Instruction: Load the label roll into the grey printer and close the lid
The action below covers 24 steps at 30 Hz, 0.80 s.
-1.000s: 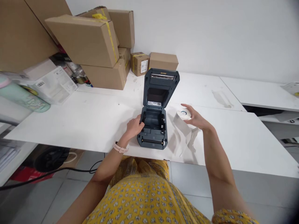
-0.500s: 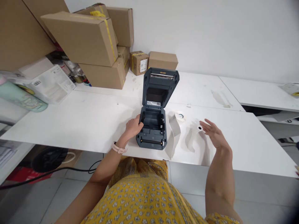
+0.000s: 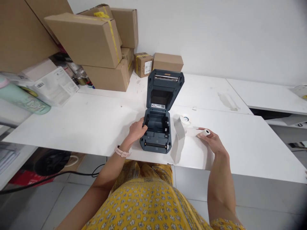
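A dark grey label printer (image 3: 155, 140) stands on the white table with its lid (image 3: 165, 75) swung up, showing an unfilled roll compartment. My left hand (image 3: 137, 129) grips the printer's left side, thumb over the rim. In my right hand (image 3: 211, 139) is a small white paper roll (image 3: 204, 133), pinched between thumb and fingers, its dark core hole facing right. A loose strip of paper stretches leftward from that roll. Between it and the printer lies another white label roll (image 3: 184, 119), its long curled strip (image 3: 179, 139) running toward the table's front edge.
Stacked cardboard boxes (image 3: 83, 41) fill the back left, and two smaller boxes (image 3: 168, 61) stand behind the printer. A mint bottle (image 3: 26, 99) and a white package (image 3: 52, 86) are at the left. A black cable (image 3: 79, 173) hangs below the table.
My right hand has moved left and closed on the small paper roll, which is now turned and tilted. The left hand stays on the printer.
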{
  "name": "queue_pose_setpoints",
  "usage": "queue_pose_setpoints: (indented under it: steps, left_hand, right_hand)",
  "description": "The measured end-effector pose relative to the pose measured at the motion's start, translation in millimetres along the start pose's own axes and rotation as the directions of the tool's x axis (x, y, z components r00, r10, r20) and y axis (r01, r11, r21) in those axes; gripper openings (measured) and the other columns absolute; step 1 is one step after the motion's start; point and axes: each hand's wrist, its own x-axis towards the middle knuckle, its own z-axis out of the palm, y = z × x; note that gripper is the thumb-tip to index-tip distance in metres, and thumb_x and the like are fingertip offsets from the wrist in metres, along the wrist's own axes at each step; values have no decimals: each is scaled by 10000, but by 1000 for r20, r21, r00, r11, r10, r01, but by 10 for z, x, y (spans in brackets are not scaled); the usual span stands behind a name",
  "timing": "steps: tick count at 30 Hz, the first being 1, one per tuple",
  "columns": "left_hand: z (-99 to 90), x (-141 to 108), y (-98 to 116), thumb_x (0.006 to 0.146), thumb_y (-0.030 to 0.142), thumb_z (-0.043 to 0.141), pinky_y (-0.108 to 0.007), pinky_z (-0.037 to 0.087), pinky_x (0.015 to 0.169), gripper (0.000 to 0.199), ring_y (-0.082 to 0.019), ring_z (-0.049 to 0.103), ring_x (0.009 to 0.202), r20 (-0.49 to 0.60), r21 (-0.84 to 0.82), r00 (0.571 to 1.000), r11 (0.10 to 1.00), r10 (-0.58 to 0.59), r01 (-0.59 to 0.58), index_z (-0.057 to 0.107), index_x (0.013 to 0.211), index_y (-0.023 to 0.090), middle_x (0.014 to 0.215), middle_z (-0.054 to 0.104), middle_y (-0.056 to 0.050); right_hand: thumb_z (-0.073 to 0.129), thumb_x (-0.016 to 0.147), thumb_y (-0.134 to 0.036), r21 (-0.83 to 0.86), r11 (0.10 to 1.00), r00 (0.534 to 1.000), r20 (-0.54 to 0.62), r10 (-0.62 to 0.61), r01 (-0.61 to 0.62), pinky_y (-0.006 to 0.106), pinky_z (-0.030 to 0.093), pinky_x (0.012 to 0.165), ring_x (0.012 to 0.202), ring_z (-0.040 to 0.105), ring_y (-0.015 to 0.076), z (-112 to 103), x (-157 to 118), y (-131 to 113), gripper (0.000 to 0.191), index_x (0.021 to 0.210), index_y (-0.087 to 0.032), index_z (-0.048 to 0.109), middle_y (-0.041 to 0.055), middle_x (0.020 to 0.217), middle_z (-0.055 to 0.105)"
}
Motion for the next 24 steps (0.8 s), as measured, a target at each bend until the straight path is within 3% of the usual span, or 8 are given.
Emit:
queue_pose_setpoints:
  steps: [4, 7, 9, 11, 13, 15, 17, 24]
  left_hand:
    - [-19, -10, 16, 883, 217, 444, -412, 527, 871, 640, -348, 718, 1035, 4, -27, 1000, 1000, -10, 10, 487, 1519, 163, 1050, 777, -130]
    - [-41, -25, 23, 882, 221, 456, -394, 525, 850, 631, -320, 722, 979, 9, -78, 1000, 997, -6, 6, 502, 1509, 168, 1002, 778, -109]
    - [-53, -37, 24, 879, 226, 466, -377, 522, 821, 626, -295, 720, 909, 15, -129, 1000, 992, -15, 17, 513, 1501, 172, 934, 772, -86]
    - [-56, -47, 21, 873, 233, 475, -368, 517, 796, 625, -280, 712, 861, 16, -184, 1000, 983, -16, 19, 526, 1492, 172, 895, 765, -73]
    - [-49, -53, 13, 870, 241, 479, -367, 513, 789, 623, -278, 708, 854, 8, -229, 1000, 973, -11, 13, 533, 1487, 173, 903, 765, -73]
    - [-37, -53, 1, 872, 246, 482, -370, 512, 795, 623, -279, 708, 866, 5, -259, 1000, 966, -4, 5, 532, 1489, 178, 929, 770, -77]
    - [-22, -47, -15, 874, 245, 483, -375, 513, 806, 626, -283, 711, 875, 7, -273, 1000, 962, -4, 6, 526, 1494, 175, 947, 775, -85]
    - [36, -36, -63, 885, 252, 481, -363, 514, 787, 621, -269, 708, 861, 3, -317, 1000, 948, -13, 13, 516, 1502, 185, 956, 768, -81]
  right_hand:
    - [891, 585, -686, 119, 974, 981, 12, -194, 191, 292, 528, 555, 596, 638, 169, 3, -104, -255, 610, 999, -267, 734, -1, 722, 717]
    - [906, 527, -719, 162, 948, 891, 329, -313, 273, 343, 578, 615, 674, 704, 224, 373, -101, -761, 700, 1004, -226, 764, 49, 765, 756]
    - [810, 779, -627, 156, 930, 549, 769, -326, 334, 368, 600, 761, 873, 746, 240, 802, -41, -1140, 633, 1236, -198, 721, 101, 984, 795]
    - [659, 940, -570, 124, 905, 324, 907, -269, 406, 367, 581, 886, 1050, 719, 227, 1256, 38, -1427, 549, 1359, -215, 663, 109, 1204, 763]
    - [570, 998, -544, 13, 873, 361, 907, -215, 487, 373, 565, 932, 1094, 696, 226, 1619, 101, -1561, 512, 1394, -225, 637, 95, 1270, 735]
    - [513, 1026, -532, -88, 850, 493, 843, -214, 519, 397, 552, 972, 1128, 679, 239, 1836, 136, -1559, 507, 1409, -217, 617, 93, 1301, 718]
    - [443, 1055, -518, -120, 856, 577, 784, -228, 502, 415, 538, 1017, 1180, 663, 245, 1923, 152, -1486, 504, 1430, -213, 587, 92, 1337, 702]
    - [393, 1070, -456, -361, 748, 664, 734, -140, 557, 451, 541, 994, 1185, 689, 281, 1996, 179, -1259, 461, 1474, -243, 456, 111, 1368, 687]
